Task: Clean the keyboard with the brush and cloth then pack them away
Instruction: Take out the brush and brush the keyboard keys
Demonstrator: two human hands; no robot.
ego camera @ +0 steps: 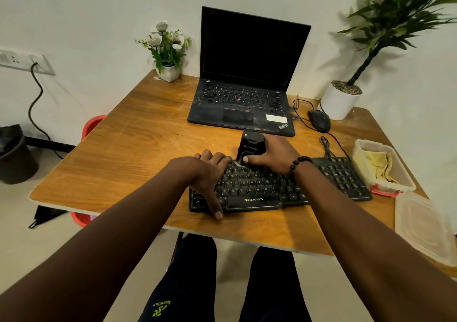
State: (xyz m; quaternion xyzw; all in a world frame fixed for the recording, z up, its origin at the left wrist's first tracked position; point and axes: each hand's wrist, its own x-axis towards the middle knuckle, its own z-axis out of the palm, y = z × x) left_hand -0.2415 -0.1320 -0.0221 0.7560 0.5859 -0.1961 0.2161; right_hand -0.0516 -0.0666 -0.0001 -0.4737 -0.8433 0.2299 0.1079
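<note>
Just below the middle of the frame we see the black keyboard [279,185] lying on the wooden desk [128,148], its long side running left to right. The right hand [274,155] has its grip wrapped around a black brush [249,146], thumb in front, and holds it upright on the top row of keys near the keyboard's centre. The left hand [210,173] rests flat on the keyboard's left end, fingers relaxed and grasping nothing, thumb reaching down past the front edge.

At the right edge of the frame a clear plastic container [385,171] stands just beside the keyboard's right end, and the yellow cloth [376,166] lies crumpled inside it. A clear lid [420,225] lies on the desk in front of the container.

Above the keyboard in the frame sits an open laptop [247,74] with a dark screen; a black mouse [319,120] is to its right.
</note>
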